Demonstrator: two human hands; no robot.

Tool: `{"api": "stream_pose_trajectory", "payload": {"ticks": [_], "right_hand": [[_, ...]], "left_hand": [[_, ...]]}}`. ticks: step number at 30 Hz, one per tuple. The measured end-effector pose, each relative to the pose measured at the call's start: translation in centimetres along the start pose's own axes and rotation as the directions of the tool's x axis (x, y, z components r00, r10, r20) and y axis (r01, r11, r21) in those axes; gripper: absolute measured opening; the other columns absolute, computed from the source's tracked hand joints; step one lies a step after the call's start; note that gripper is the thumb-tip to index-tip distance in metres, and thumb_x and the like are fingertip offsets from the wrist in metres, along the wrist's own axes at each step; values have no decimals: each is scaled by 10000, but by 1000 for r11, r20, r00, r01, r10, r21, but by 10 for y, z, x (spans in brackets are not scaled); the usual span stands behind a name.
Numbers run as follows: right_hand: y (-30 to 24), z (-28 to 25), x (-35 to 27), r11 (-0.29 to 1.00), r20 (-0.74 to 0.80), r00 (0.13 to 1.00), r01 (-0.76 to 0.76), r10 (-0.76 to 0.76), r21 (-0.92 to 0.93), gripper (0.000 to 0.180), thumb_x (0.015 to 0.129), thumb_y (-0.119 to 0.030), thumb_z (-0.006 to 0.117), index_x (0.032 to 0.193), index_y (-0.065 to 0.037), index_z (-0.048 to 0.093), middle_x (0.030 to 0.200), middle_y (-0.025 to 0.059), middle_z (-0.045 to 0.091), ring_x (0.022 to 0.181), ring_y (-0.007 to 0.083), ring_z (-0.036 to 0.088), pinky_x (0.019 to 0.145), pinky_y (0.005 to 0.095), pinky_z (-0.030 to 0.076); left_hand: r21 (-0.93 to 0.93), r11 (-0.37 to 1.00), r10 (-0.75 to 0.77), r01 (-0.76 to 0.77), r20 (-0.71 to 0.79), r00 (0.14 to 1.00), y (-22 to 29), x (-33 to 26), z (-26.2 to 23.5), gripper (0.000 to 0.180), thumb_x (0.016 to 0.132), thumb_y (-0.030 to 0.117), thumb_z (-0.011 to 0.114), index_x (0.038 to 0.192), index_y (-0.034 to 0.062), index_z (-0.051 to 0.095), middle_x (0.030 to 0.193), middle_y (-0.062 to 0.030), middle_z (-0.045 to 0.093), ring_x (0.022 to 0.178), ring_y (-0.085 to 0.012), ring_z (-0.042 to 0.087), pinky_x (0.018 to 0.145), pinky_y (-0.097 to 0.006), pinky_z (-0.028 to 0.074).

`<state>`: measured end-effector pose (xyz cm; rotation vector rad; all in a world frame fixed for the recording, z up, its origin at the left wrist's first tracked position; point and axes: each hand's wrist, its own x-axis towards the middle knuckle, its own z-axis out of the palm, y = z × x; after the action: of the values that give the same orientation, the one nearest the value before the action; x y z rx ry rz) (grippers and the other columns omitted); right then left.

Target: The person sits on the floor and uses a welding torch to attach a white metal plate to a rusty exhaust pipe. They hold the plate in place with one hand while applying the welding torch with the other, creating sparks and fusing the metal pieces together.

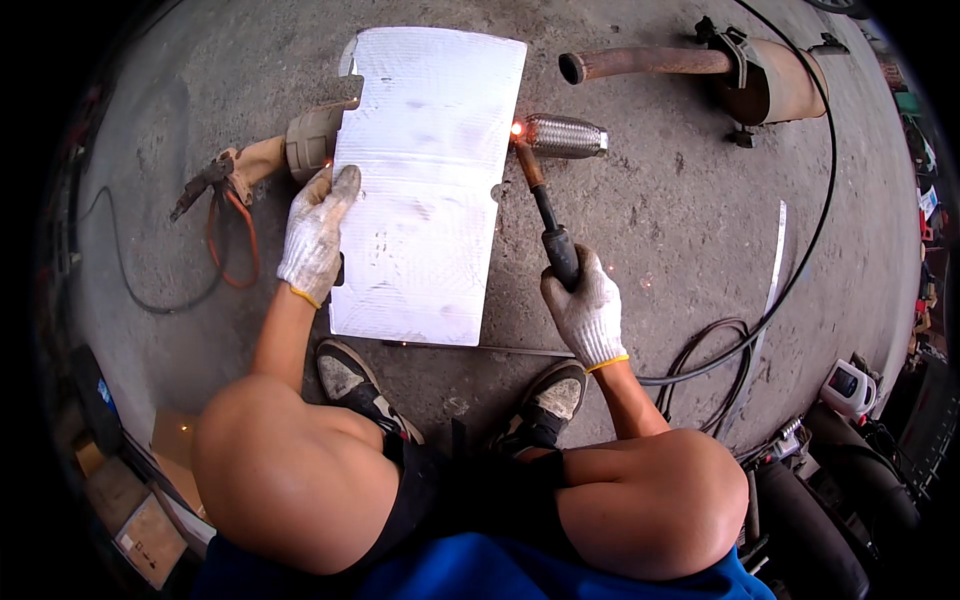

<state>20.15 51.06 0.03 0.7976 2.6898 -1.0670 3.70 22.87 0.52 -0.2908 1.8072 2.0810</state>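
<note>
My left hand (318, 225), in a white knit glove, pinches the left edge of a large white cardboard sheet (420, 200). My gloved right hand (585, 305) is wrapped round the black handle of a welding torch (562, 255). The torch's coppery nozzle points up and left to a bright orange glow at the left end of a braided metal flex pipe (565, 135). Left of the sheet, a tan exhaust part (310, 138) shows; the sheet hides whatever lies between it and the flex pipe. Small sparks show near both hands.
A rusty exhaust pipe with a muffler (775, 85) lies at the far right. A black cable (832, 150) curves down the right side to coils near a metal ruler (778, 250). An orange-handled clamp (235, 190) sits at left. My shoes (350, 380) flank the sheet's near edge.
</note>
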Motion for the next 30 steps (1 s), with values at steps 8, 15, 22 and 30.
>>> {"api": "stream_pose_trajectory", "payload": {"ticks": [8, 15, 22, 30], "right_hand": [[-4, 0, 6, 999, -24, 999, 35, -35, 0, 441, 872, -266, 710, 1239, -48, 599, 930, 236, 724, 881, 434, 708, 788, 485, 560], [-8, -2, 13, 1000, 21, 1000, 13, -12, -24, 460, 877, -282, 705, 1244, -27, 593, 931, 244, 726, 886, 432, 711, 796, 483, 562], [-13, -3, 12, 999, 51, 998, -24, 25, -22, 434, 879, -299, 698, 1210, -37, 593, 925, 242, 729, 885, 434, 713, 797, 491, 558], [-10, -3, 15, 998, 76, 996, -38, 41, -42, 401, 889, -319, 696, 1161, -41, 600, 897, 239, 722, 850, 447, 708, 770, 499, 554]], "left_hand": [[-9, 1000, -7, 7, -27, 1000, -3, 1, 0, 299, 1026, 251, 669, 1178, -7, 676, 1044, -13, 687, 927, -73, 593, 865, -242, 477], [42, 999, -30, 29, 33, 999, 0, -2, 7, 305, 1025, 272, 669, 1172, 5, 681, 1035, -10, 685, 921, -72, 589, 865, -241, 472], [159, 986, -65, 42, 136, 989, 4, -2, 9, 326, 1032, 307, 658, 1172, 14, 688, 1025, 6, 682, 925, -71, 576, 859, -240, 466], [201, 979, -49, 23, 124, 991, 6, 0, 17, 343, 1025, 287, 666, 1198, -8, 677, 1066, -14, 684, 948, -83, 581, 892, -243, 469]]}}
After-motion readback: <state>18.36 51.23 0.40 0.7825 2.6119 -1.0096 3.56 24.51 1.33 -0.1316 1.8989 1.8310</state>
